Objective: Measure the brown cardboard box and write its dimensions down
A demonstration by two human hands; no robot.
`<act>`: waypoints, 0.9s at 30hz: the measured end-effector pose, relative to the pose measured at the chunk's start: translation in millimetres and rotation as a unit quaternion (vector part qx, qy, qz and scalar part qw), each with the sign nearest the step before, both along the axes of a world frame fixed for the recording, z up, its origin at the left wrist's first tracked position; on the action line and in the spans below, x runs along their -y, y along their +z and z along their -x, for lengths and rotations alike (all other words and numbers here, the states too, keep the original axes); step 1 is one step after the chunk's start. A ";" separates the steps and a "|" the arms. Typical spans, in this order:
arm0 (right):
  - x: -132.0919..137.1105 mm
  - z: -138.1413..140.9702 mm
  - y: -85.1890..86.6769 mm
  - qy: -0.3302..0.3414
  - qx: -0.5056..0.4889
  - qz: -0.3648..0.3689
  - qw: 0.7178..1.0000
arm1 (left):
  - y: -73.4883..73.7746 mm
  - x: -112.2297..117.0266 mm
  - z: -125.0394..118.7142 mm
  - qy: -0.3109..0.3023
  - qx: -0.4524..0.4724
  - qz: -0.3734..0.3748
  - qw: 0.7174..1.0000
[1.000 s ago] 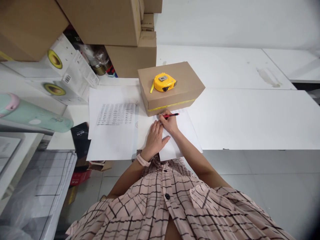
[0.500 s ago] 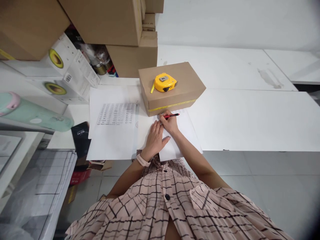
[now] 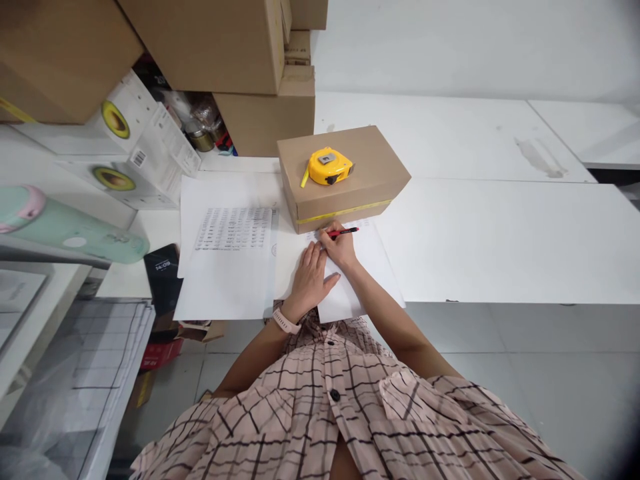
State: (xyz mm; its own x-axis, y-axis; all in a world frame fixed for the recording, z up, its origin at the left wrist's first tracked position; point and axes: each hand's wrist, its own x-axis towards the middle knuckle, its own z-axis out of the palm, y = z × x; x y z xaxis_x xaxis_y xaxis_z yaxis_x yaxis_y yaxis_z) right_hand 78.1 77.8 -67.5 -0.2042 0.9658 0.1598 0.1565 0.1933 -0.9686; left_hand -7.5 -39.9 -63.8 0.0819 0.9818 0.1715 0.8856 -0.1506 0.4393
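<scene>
My right hand (image 3: 340, 247) is closed around a red pen (image 3: 346, 232), whose lower end points down at a white sheet of paper (image 3: 370, 267). Flat beside it lies my left hand (image 3: 311, 277), fingers stretched out across the left edge of that sheet. The far part of the sheet runs up against, or under, a brown cardboard box (image 3: 370, 157); I cannot tell which. On top of the box rests a yellow tape measure (image 3: 330, 166). To the left are printed sheets (image 3: 230, 280) with a table of text. The pen tip is hidden by my hand.
A black phone (image 3: 164, 273) and a mint-green bottle (image 3: 75, 230) are at the left. Behind them stand white boxes with avocado pictures (image 3: 145, 143) and large stacked cartons (image 3: 220, 47). The white table (image 3: 500, 240) extends to the right.
Both hands, the pen, the box and the tape measure stay practically where they were. The view has shifted very slightly.
</scene>
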 end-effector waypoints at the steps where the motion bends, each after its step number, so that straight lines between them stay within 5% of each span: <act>1: 0.0 0.0 0.1 0.002 -0.003 0.001 1.000 | 0.3 0.0 0.0 -0.001 -0.001 0.000 1.000; 27: -3.3 -1.1 -5.4 -0.008 -0.009 -0.021 1.000 | -0.3 0.6 0.4 0.001 0.000 -0.007 1.000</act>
State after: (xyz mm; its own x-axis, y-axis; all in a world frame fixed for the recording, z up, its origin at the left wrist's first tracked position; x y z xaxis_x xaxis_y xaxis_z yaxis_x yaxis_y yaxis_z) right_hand 79.2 81.1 -72.9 -0.1857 0.9614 0.2030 0.1423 0.2308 -0.9625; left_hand -8.0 -40.5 -64.1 0.0805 0.9795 0.1845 0.8859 -0.1552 0.4372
